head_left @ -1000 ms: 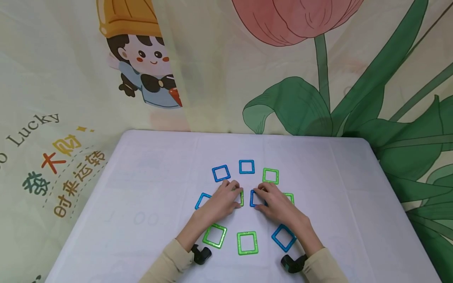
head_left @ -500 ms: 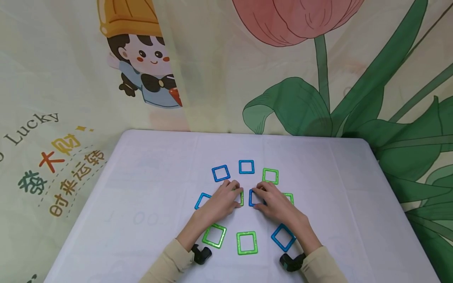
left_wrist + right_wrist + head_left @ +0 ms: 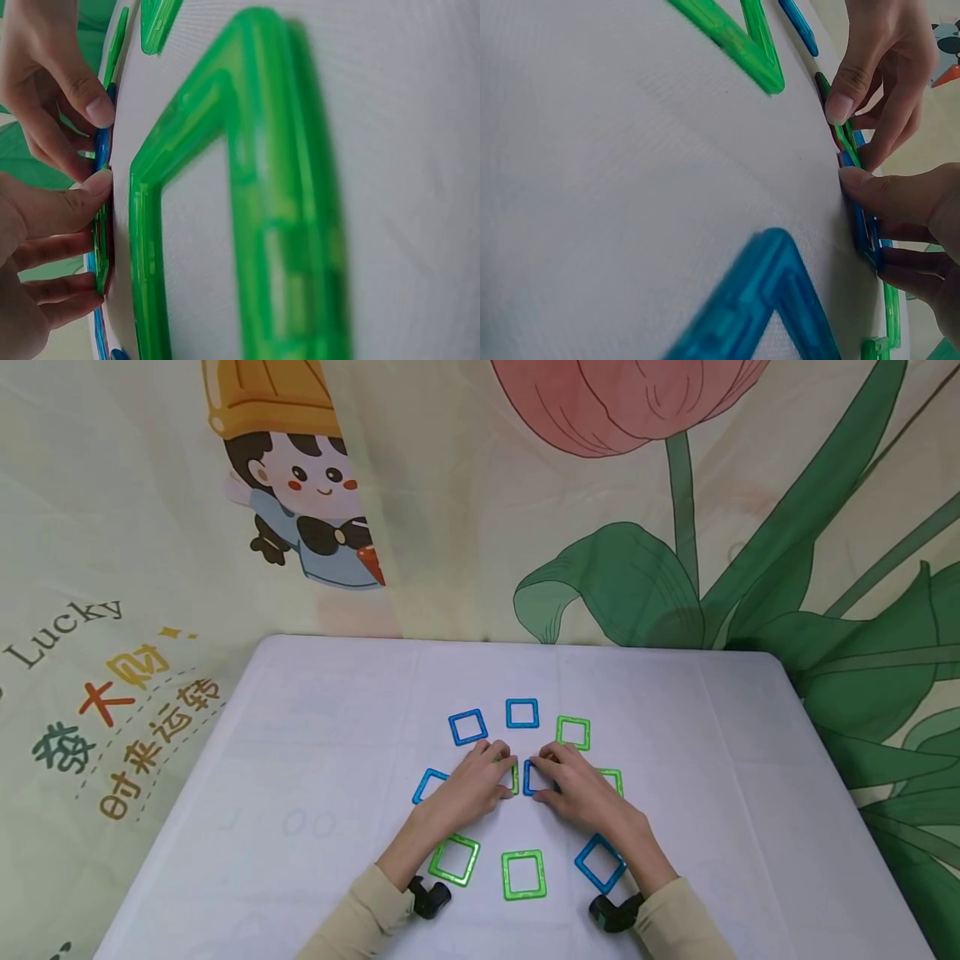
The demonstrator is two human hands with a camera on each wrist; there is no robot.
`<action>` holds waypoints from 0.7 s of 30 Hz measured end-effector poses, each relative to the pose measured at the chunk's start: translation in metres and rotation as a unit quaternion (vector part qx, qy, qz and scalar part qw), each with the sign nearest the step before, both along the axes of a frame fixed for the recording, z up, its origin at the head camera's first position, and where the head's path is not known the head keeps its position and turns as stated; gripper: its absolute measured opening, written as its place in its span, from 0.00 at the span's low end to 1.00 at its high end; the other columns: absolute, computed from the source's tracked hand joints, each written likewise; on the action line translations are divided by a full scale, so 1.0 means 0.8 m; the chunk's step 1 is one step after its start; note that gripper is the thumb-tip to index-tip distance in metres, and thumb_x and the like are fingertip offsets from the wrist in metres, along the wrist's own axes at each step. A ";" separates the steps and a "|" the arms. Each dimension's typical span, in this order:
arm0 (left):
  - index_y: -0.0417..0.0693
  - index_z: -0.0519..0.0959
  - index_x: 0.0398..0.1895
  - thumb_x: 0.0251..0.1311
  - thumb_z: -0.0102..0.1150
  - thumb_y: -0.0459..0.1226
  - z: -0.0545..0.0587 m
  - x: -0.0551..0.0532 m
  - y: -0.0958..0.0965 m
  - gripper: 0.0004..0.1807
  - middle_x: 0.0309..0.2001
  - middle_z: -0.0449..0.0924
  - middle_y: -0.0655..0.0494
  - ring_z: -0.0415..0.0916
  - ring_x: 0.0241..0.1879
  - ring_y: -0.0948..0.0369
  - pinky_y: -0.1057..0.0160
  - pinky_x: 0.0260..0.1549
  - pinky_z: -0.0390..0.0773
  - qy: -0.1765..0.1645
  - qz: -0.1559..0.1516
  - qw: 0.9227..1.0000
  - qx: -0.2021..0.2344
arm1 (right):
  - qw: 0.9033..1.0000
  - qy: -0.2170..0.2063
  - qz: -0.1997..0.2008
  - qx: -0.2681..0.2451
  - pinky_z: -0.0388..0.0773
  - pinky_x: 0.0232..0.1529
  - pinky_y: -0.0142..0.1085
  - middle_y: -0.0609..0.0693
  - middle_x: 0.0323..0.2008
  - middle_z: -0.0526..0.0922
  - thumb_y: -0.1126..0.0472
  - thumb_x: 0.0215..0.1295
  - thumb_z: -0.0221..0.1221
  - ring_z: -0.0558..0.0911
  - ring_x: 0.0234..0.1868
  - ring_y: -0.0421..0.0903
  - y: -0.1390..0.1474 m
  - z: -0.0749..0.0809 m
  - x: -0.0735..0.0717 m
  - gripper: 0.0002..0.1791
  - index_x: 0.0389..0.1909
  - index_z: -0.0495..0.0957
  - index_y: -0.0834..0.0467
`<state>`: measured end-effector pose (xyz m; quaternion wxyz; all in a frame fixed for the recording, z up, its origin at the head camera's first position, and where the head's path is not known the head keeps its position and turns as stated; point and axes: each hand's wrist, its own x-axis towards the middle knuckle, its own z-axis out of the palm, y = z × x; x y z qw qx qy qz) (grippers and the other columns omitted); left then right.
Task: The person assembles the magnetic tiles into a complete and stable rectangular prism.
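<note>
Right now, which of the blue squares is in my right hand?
The middle blue square, pinched by your right hand beside the green square in your left hand. The other four blue squares lie around the outside, unheld.

head: even, diffuse light | 2 wrist views: dimmer; nearest green frame [image 3: 277, 165] and blue frame [image 3: 739, 304] soft-focused

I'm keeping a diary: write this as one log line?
left hand: holds green tile; right hand: holds blue tile; between: narrow gap; table: more tiles around
</note>
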<state>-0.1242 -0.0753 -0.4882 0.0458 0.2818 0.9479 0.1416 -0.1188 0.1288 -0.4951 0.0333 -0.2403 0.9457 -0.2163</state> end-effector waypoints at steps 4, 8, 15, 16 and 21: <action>0.40 0.80 0.64 0.63 0.71 0.41 0.000 -0.001 0.001 0.27 0.60 0.77 0.51 0.68 0.53 0.56 0.58 0.57 0.75 0.002 -0.002 1.000 -0.003 | 1.000 0.000 -0.002 0.000 0.79 0.62 0.44 0.51 0.57 0.80 0.58 0.60 0.74 0.75 0.59 0.49 -0.002 0.000 0.000 0.30 0.64 0.80 0.58; 0.39 0.80 0.64 0.63 0.71 0.41 -0.001 -0.002 0.002 0.27 0.60 0.78 0.51 0.69 0.53 0.56 0.59 0.56 0.75 0.005 -0.005 1.000 -0.003 | 1.000 0.000 -0.002 -0.002 0.80 0.61 0.44 0.50 0.57 0.80 0.58 0.60 0.74 0.76 0.58 0.48 -0.002 0.001 -0.001 0.30 0.63 0.81 0.58; 0.39 0.80 0.63 0.63 0.71 0.41 0.000 -0.002 0.002 0.27 0.59 0.78 0.50 0.69 0.52 0.55 0.59 0.55 0.76 0.010 -0.013 1.000 -0.003 | 1.000 -0.001 0.005 0.001 0.80 0.60 0.43 0.50 0.57 0.80 0.57 0.61 0.74 0.75 0.57 0.48 -0.002 0.000 -0.003 0.30 0.64 0.80 0.59; 0.39 0.80 0.63 0.63 0.71 0.41 0.000 -0.003 0.002 0.27 0.59 0.78 0.50 0.69 0.52 0.55 0.59 0.55 0.75 0.010 -0.014 1.000 -0.003 | 1.000 -0.001 0.006 0.002 0.80 0.60 0.43 0.50 0.57 0.80 0.57 0.61 0.74 0.75 0.57 0.48 -0.002 0.000 -0.004 0.30 0.64 0.80 0.59; 0.39 0.79 0.65 0.64 0.70 0.40 0.001 -0.003 0.001 0.27 0.61 0.77 0.50 0.69 0.54 0.56 0.59 0.56 0.75 0.002 -0.017 1.000 -0.002 | 1.000 -0.002 0.011 0.005 0.79 0.60 0.42 0.50 0.57 0.80 0.57 0.61 0.74 0.75 0.56 0.47 -0.003 -0.001 -0.005 0.29 0.64 0.80 0.58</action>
